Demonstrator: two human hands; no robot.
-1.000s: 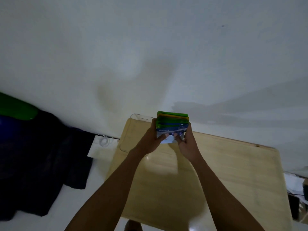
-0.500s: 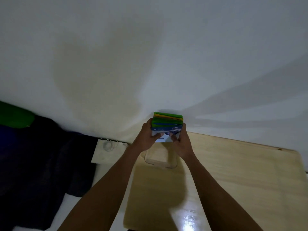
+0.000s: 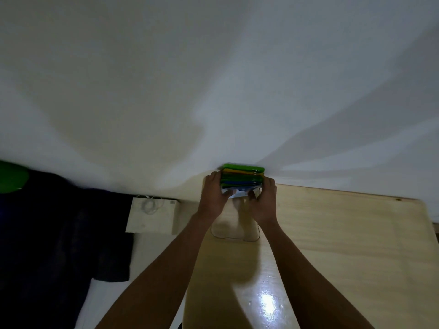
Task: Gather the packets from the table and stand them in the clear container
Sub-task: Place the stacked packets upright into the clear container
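Clamped from both sides, a stack of packets [image 3: 242, 178] is held between the left hand [image 3: 213, 197] and the right hand [image 3: 264, 201], fingers wrapped onto its ends and thumbs pressed against the near face. Green, yellow and blue edges are seen along the top of the stack, with a white and blue face turned toward the camera. The stack is held upright at the far edge of the wooden table [image 3: 344, 245], near its far left corner, right against the white wall [image 3: 213, 79]. The clear container [image 3: 235, 233] is seen on the table just below the hands, its rounded near rim showing between the two wrists; whether the packets' lower edge is already inside it cannot be told. A white box [image 3: 152, 216] with a coiled cable on top is seen just beyond the table's left edge, and dark cloth [image 3: 52, 233] is spread further left.
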